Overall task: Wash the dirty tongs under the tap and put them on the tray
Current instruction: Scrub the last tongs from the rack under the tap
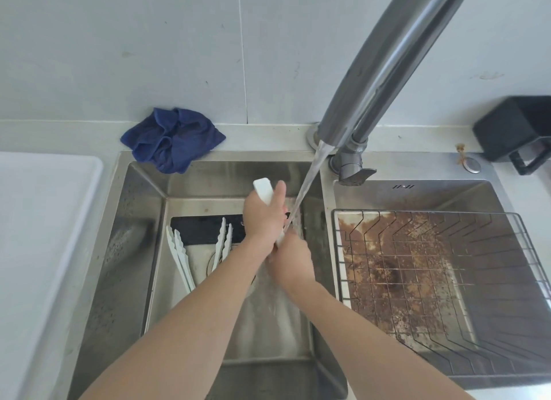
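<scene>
My left hand [262, 217] grips a pair of white tongs [264, 190] over the left sink basin, hinge end pointing up and away. Water runs from the steel tap [387, 62] in a slanted stream [307, 184] onto the tongs' lower part. My right hand [290, 259] is curled around that lower end, which it mostly hides. Two more white tongs lie in the left basin [143, 208]: one pair [180, 256] at the left, another [222, 241] nearer the middle, both with toothed tips pointing away. The white tray [41, 220] sits on the counter at the far left.
A blue cloth [173, 138] lies crumpled on the counter behind the left basin. The right basin holds a wire rack [447, 280] over a brown-stained bottom. A black container [515, 131] stands at the back right. A dark rectangular item [202, 229] lies under the tongs.
</scene>
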